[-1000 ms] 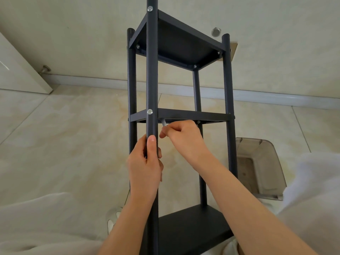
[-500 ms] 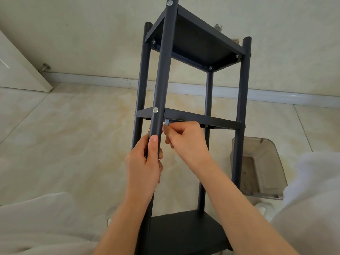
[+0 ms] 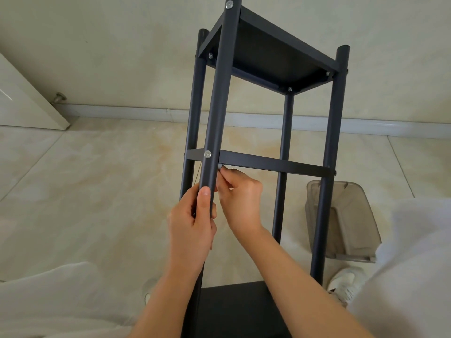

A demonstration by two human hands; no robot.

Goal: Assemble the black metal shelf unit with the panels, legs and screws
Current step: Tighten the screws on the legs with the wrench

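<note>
The black metal shelf unit is held up in front of me, its legs pointing away toward the wall. Three panels sit between four round legs. My left hand grips the nearest leg just below a silver screw head at the middle panel. My right hand is curled behind that leg, pinching a small silver tool at the underside of the middle panel's corner. The tool's tip is hidden by the leg.
A smoky clear plastic bin lies on the tiled floor to the right, behind the far legs. A white shoe shows below it. White trouser legs fill both lower corners. A white door stands at the left wall.
The shelf unit has swung to the right and tilted, its far end leaning rightward. Both hands kept their hold and shifted slightly with it.
</note>
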